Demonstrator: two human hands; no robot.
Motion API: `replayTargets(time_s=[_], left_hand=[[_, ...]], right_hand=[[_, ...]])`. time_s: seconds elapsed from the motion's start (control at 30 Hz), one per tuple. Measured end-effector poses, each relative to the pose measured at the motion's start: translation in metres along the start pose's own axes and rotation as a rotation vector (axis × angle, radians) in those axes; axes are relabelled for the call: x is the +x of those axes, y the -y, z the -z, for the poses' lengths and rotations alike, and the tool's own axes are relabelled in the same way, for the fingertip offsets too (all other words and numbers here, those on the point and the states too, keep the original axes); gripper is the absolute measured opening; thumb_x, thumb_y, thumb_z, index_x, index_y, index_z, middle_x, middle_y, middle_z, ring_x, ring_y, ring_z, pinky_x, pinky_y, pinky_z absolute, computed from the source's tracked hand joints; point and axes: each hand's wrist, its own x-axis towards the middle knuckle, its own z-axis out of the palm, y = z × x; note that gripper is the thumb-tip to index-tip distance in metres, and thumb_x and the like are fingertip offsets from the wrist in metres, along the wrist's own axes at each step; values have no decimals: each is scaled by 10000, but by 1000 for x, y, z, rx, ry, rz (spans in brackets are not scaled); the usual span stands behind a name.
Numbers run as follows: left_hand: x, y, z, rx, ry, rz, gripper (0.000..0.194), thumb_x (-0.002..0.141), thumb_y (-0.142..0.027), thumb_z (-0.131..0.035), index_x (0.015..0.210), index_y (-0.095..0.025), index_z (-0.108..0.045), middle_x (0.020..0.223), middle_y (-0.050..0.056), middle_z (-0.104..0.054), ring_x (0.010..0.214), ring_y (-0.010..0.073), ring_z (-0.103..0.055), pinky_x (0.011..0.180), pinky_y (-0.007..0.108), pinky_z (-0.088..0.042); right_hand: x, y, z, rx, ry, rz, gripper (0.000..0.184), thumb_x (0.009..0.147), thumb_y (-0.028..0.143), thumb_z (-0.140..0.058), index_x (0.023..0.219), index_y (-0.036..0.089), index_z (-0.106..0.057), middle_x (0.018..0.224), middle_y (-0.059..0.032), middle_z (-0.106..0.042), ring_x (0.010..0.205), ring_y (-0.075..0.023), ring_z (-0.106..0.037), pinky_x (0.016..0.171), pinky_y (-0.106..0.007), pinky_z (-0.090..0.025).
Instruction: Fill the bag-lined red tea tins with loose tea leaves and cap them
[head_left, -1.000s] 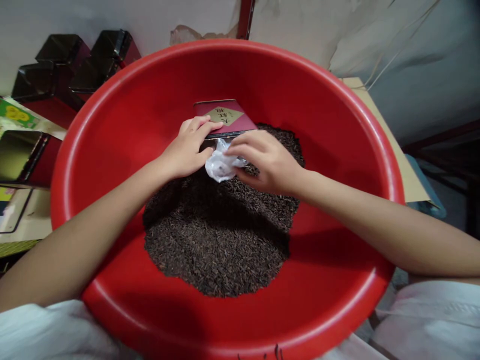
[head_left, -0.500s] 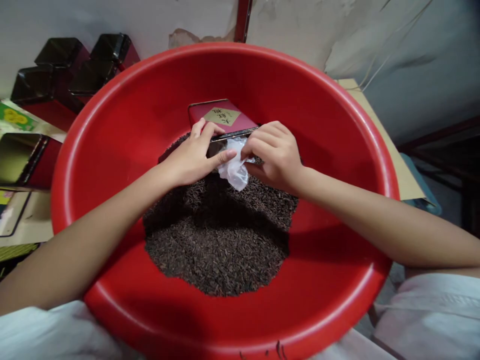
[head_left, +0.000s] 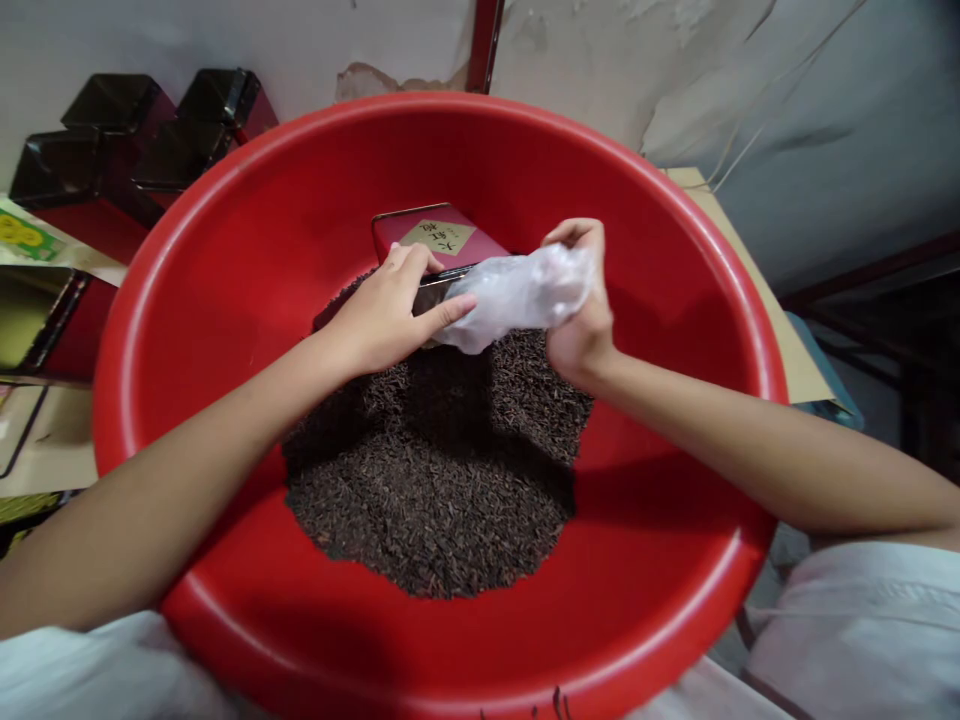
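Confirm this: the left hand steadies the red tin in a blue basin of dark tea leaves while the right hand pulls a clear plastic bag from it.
One thing is wrong: the basin is red, not blue, as the head view shows. The rest stands: the left hand steadies the red tin on the dark tea leaves, while the right hand pulls a clear plastic bag from it.

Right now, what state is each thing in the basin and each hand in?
Red basin: holds a pile of dark loose leaves.
Red tin: lying tilted on the leaves.
Plastic bag: stretched from the tin's mouth.
Left hand: gripping the tin.
Right hand: pinching the bag.
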Motion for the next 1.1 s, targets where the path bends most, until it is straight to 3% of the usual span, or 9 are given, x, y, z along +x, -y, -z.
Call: replayTargets(time_s=[0.1, 0.17, 0.33, 0.43, 0.63, 0.73, 0.83, 0.97, 1.1], left_hand=[[0, 5, -2, -3, -33, 8, 543, 859, -668, -363, 1035, -171, -493, 1124, 128, -546, 1152, 314, -506, 962, 479, -442], [0, 9, -5, -8, -63, 26, 565, 843, -697, -366, 1016, -175, -492, 1088, 127, -547, 1121, 311, -522, 938, 465, -457], [6, 16, 0, -102, -90, 11, 626, 848, -747, -221, 885, -185, -494, 913, 86, -534, 1011, 278, -543, 888, 453, -462], [9, 14, 6, -152, -22, 8, 627, 880, -705, -165, 753, -179, -480, 808, 61, -493, 897, 237, -541, 867, 445, -461], [6, 14, 1, -41, -38, 54, 418, 781, -583, -564, 835, -175, -490, 952, 72, -477, 982, 253, -523, 901, 452, -475], [5, 12, -1, -2, 36, 97, 310, 763, -436, -628, 860, -175, -491, 1081, 96, -460, 1133, 304, -486, 972, 482, -434], [3, 6, -2, 25, 85, 105, 220, 796, -368, -587, 842, -170, -504, 1222, 116, -399, 1311, 358, -335, 1050, 521, -351], [1, 4, -11, 57, -1, 62, 264, 871, -407, -492, 831, -149, -528, 1257, 140, -396, 1336, 368, -302, 1070, 556, -308], [1, 12, -22, 72, -112, -10, 210, 901, -342, -450, 876, -159, -551, 1240, 140, -435, 1305, 329, -359, 1083, 529, -305]], right_hand=[[11, -6, 5, 178, 85, -315, 421, 857, 317, -107, 957, 183, -493, 908, -133, -563, 918, -265, -582, 704, -428, -487], [14, -2, 9, 197, 229, -328, 487, 866, 315, -71, 945, 173, -530, 878, -140, -593, 935, -277, -587, 687, -434, -475], [4, 25, 21, -14, 600, 141, 563, 826, 655, -262, 890, 196, -580, 823, -82, -614, 852, -235, -580, 726, -390, -449], [0, 38, 25, -258, 614, 266, 513, 723, 702, -500, 825, 206, -579, 831, -62, -618, 798, -199, -551, 747, -358, -436], [8, 22, 17, -206, 773, -177, 427, 890, 535, -355, 714, 187, -530, 789, -66, -633, 731, -172, -569, 732, -341, -464], [6, 9, 6, -178, 727, -264, 312, 889, 464, -428, 875, 170, -535, 903, -87, -633, 766, -171, -572, 727, -337, -474], [-3, -1, -7, -337, 687, -183, 232, 791, 344, -615, 893, 164, -511, 883, -82, -600, 753, -173, -539, 703, -336, -458], [-14, -10, -19, -400, 693, -22, 240, 766, 296, -640, 706, 194, -432, 814, -52, -540, 784, -184, -505, 745, -354, -433], [-12, -15, -20, -343, 553, 56, 127, 810, 229, -555, 782, 200, -434, 896, -65, -536, 849, -192, -504, 791, -366, -432]])
